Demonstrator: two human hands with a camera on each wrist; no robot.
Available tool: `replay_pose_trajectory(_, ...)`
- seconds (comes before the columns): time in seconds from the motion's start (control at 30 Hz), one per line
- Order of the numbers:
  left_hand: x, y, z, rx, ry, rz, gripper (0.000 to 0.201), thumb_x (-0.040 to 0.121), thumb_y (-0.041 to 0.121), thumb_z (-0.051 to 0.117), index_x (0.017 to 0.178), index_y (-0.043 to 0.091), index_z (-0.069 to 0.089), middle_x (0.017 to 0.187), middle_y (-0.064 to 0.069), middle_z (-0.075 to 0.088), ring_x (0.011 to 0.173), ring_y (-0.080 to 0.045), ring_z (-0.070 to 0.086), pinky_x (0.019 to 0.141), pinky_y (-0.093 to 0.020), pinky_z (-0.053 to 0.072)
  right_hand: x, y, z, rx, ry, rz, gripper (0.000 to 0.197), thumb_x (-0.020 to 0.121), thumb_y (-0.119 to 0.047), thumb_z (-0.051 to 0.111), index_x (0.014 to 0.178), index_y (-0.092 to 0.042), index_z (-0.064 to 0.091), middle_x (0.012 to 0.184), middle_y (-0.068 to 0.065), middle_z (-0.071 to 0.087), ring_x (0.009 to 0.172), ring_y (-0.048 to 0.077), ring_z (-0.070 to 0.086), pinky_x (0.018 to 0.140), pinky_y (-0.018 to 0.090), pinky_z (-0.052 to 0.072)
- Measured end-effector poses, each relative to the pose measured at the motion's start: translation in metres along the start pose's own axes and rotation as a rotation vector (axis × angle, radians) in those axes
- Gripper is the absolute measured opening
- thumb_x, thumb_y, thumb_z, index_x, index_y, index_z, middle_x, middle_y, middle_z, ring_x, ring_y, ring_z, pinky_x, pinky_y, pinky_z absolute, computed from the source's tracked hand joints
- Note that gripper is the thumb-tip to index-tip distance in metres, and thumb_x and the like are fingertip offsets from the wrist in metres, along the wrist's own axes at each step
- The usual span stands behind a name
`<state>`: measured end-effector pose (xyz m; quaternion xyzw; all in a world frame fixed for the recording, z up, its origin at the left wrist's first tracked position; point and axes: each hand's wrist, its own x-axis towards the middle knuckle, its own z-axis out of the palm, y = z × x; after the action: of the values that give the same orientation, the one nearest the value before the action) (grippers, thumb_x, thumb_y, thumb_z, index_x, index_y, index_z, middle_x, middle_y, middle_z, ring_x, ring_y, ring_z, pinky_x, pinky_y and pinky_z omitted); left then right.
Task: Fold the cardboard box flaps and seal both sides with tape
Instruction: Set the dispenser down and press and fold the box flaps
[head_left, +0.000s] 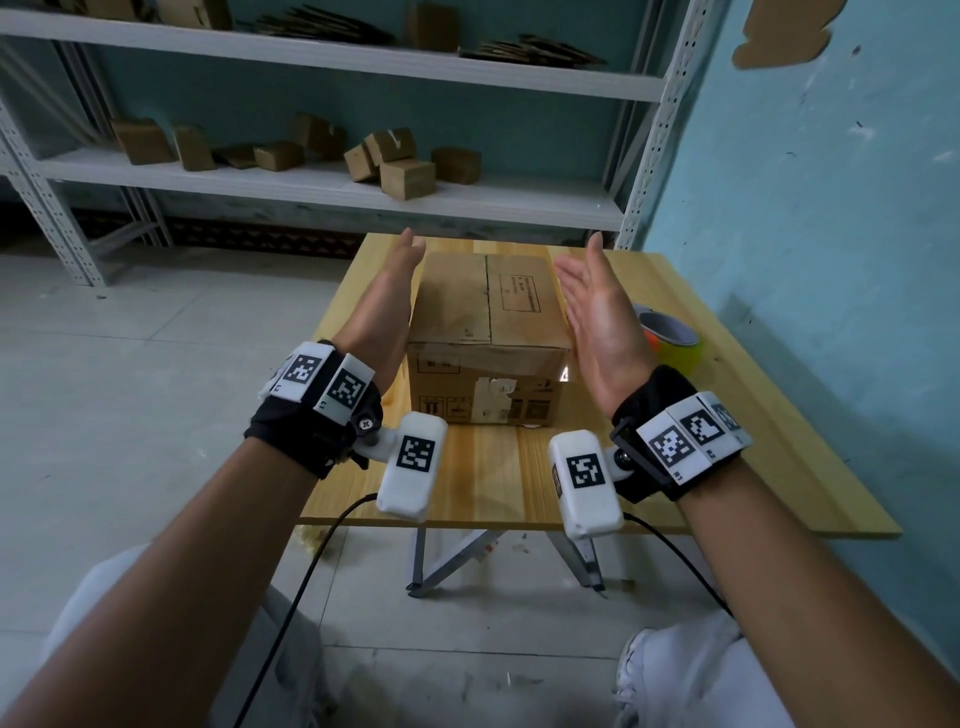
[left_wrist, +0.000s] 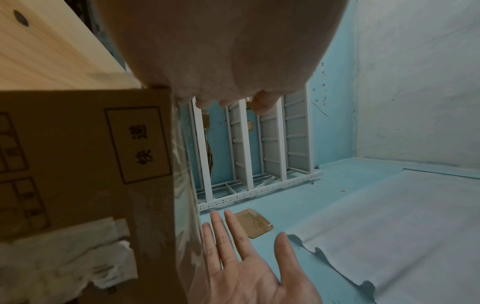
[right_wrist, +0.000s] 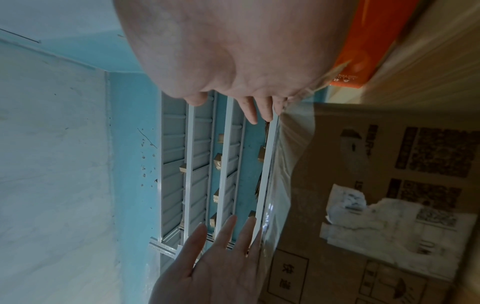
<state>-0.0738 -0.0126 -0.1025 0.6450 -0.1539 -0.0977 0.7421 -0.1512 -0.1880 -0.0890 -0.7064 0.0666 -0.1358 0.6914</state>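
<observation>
A brown cardboard box (head_left: 483, 312) stands on the wooden table (head_left: 493, 478) with its top flaps folded flat and a seam down the middle. A torn white label sits on its near side. My left hand (head_left: 395, 280) is held beside the box's left side with straight fingers. My right hand (head_left: 592, 306) is held beside its right side, palm turned toward the box. Both hold nothing. In the left wrist view the box (left_wrist: 78, 164) shows a glossy clear film along its top edge. A yellow-green tape roll (head_left: 675, 338) lies on the table behind my right hand.
A white metal shelf rack (head_left: 332, 192) with several small cardboard boxes stands behind the table. A blue wall (head_left: 805, 234) runs close along the table's right side. Bare wood lies between the box and the table's near edge.
</observation>
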Motion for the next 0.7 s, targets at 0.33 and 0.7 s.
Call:
replay_pose_trajectory(0.33,-0.003,-0.003,-0.004,0.019,-0.058,0.025,0.057,0.098,0.048,0.03,0.151,0.03,0.022,0.154,0.004,0.033,0.137,-0.015,0.037,0.109,-0.039,0.037,-0.001,0.002,0.002,-0.001,0.002,0.025,0.068,0.1,-0.061,0.017,0.15,-0.018,0.033,0.152,-0.001,0.04,0.124,0.003,0.041,0.093,0.018,0.032)
replay_pose_trajectory(0.7,-0.016,0.005,0.01,0.052,-0.018,0.002,0.046,0.105,0.034,0.022,0.151,0.029,0.017,0.149,0.005,0.035,0.076,0.013,0.054,0.056,-0.007,0.048,0.0,0.006,0.005,-0.015,0.037,0.052,0.071,0.097,-0.065,0.016,0.152,-0.023,0.03,0.157,-0.001,0.034,0.143,0.013,0.03,0.12,0.042,0.018)
